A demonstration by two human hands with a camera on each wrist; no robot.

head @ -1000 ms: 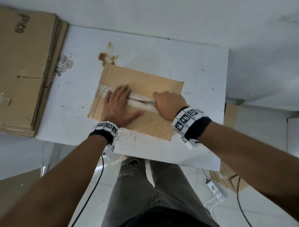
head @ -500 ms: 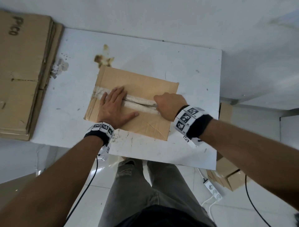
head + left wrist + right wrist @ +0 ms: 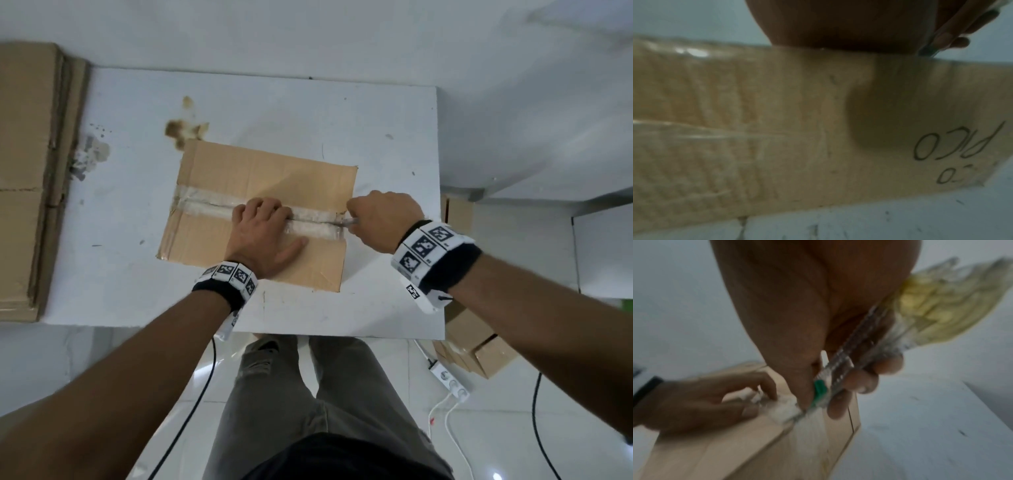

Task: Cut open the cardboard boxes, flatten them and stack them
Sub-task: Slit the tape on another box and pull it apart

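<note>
While left hand (image 3: 262, 236) presses one box (image 3: 239, 174), right hand (image 3: 383, 222) grips one cutter (image 3: 830, 382).

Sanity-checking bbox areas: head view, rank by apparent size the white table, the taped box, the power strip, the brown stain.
1. white table
2. taped box
3. and 4. brown stain and power strip: look alike, not ranked.
</note>
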